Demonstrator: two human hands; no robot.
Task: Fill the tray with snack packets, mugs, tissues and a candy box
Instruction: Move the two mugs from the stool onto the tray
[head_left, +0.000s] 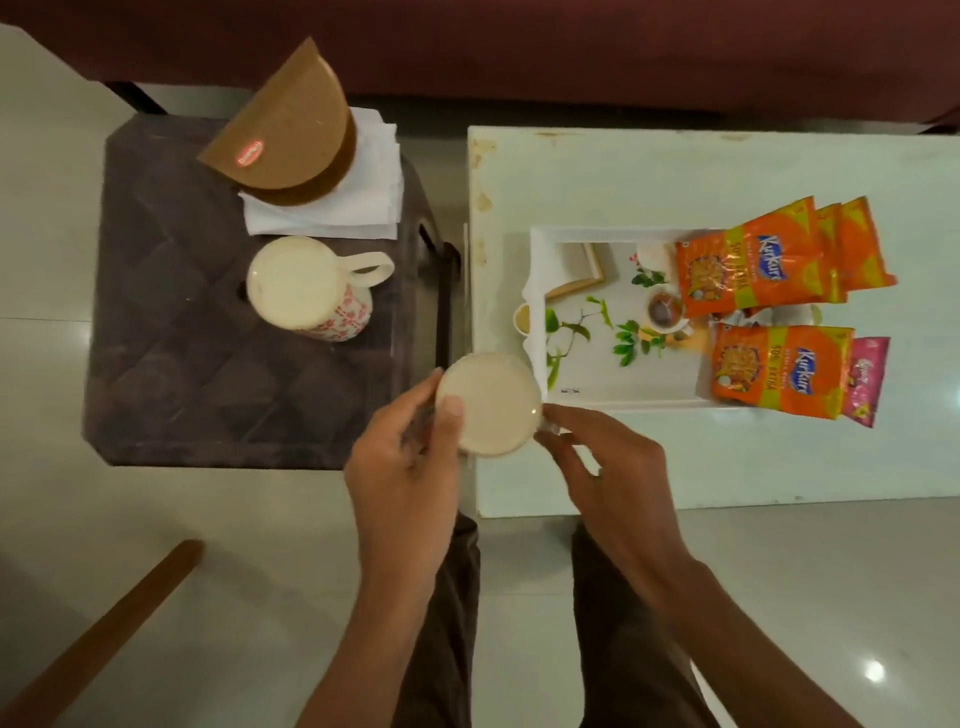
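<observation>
**Fig.** L to R. Stool (182, 338) carries candy box (280, 130), tilted atop tissues (374, 208), w/ spare mug (306, 288) just in front. None of these is in the tray yet.

Centre: carried mug (488, 402) is held over the gap btw. stool and table (727, 467), just beside the near-left corner of tray (597, 234). Left hand (400, 467) grasps its side, thumb on rim. Right hand (608, 467) appears to pinch the handle, which is mostly hidden.

R: snack packets (753, 265) lie across the tray's right half, some overhanging its rim.

Risks (judged):
- **Drop:** the mug is partly over bare floor, so a slip of either grip means a drop.
- **Tipping:** the base may catch the tray's raised rim if brought in low, tipping the mug.
- **Spill:** contents cannot be told. If liquid, a tilt spills.
- **Candy box:** pulling the tissues from under the tilted box could slide it off.
</observation>
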